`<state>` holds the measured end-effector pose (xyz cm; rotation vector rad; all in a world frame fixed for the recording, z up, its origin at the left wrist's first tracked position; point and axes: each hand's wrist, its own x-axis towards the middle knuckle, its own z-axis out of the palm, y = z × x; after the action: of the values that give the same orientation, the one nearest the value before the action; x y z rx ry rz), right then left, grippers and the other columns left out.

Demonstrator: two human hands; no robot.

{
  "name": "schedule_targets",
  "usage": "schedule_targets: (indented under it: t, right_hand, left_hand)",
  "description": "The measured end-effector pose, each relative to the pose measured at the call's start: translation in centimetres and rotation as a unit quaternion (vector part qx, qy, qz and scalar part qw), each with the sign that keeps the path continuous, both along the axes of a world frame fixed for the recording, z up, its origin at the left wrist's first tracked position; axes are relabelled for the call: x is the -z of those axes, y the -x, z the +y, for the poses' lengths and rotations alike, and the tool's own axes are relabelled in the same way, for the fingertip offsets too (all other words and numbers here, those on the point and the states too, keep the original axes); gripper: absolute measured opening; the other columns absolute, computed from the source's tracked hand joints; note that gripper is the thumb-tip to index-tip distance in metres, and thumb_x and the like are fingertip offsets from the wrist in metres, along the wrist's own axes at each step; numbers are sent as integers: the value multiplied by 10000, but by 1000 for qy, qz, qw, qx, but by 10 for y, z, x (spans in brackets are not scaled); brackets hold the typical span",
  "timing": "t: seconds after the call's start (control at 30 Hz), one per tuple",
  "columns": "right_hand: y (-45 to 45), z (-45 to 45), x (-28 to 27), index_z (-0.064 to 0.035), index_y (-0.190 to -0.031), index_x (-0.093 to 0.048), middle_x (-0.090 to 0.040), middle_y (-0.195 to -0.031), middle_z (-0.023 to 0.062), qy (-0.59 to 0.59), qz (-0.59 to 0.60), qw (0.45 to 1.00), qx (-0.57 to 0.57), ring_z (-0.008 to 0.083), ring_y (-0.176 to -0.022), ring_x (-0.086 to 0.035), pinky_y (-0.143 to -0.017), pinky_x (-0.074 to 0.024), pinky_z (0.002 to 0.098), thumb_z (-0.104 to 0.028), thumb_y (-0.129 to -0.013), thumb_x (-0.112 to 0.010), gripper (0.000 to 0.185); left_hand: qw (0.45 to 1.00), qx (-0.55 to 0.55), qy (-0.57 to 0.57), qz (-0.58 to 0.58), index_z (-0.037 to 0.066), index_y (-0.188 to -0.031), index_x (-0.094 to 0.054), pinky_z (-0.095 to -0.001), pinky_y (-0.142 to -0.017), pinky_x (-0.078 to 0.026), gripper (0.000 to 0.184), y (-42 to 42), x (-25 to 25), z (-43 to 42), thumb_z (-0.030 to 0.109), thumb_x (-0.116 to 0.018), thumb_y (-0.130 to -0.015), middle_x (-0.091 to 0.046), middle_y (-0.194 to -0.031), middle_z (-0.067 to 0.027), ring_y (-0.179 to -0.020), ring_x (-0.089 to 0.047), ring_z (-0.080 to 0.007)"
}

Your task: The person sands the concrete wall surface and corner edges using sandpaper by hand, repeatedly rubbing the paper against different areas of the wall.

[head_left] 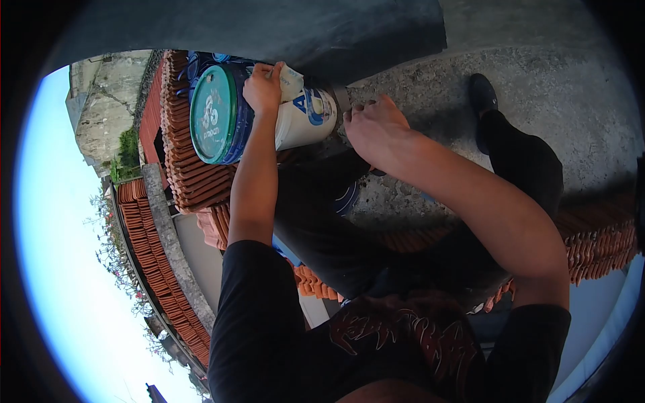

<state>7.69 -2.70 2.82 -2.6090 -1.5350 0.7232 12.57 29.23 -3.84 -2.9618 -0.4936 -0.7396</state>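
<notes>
My left hand (263,88) pinches a pale, flat piece (291,83) that looks like cloth or paper, against the side of a paint bucket. The white and blue bucket (295,124) has blue lettering and appears on its side in this tilted view. Its green lid (213,114) faces left. My right hand (377,127) is just right of the bucket's base, apart from it, with the fingers curled; what they hold, if anything, is hidden. A small grey edge (342,99) shows between the base and those fingers.
Stacked orange roof tiles (195,171) lie beside and below the bucket. A dark grey wall (376,40) runs along the top. My shoe (482,93) rests on rough concrete (430,107). Blue material (195,66) is behind the bucket. More tiles (598,245) line the right edge.
</notes>
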Motion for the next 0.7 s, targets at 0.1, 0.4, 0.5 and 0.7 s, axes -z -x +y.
schedule_targets:
  t: [0.1, 0.4, 0.5, 0.7]
  right_hand:
    - [1, -1, 0, 43, -1435, -515, -669, -1280, 140, 0, -12, 1000, 0, 279, -1180, -655, -999, -475, 420, -321, -745, -890, 866]
    - [3, 6, 4, 35, -1468, -493, -666, -1279, 136, 28, -17, 999, -26, 276, -1157, -665, -996, -471, 419, -360, -767, -877, 892]
    - [3, 6, 8, 38, -1471, -488, -667, -1274, 136, 22, -13, 1000, -12, 277, -1161, -663, -1000, -469, 421, -369, -764, -879, 904]
    - [3, 7, 14, 45, -1476, -477, -666, -1274, 133, 27, -7, 1000, -5, 280, -1179, -653, -1011, -462, 422, -386, -756, -881, 932]
  left_hand:
    - [999, 40, 12, -8, 116, -837, -744, -451, -674, -565, 402, -3, -3, -4, 514, -792, -850, -763, -790, -114, -738, -739, -350]
    - [1000, 17, 2, 11, 112, -830, -739, -458, -675, -565, 408, 0, 0, 4, 516, -784, -856, -745, -755, -134, -734, -734, -366]
    - [998, 52, 22, 14, 112, -834, -740, -464, -681, -566, 393, 0, 4, 7, 501, -777, -868, -741, -752, -140, -737, -732, -374]
    - [998, 26, 18, 57, 93, -831, -731, -475, -710, -574, 353, -9, 2, -21, 439, -785, -871, -743, -775, -159, -771, -733, -383]
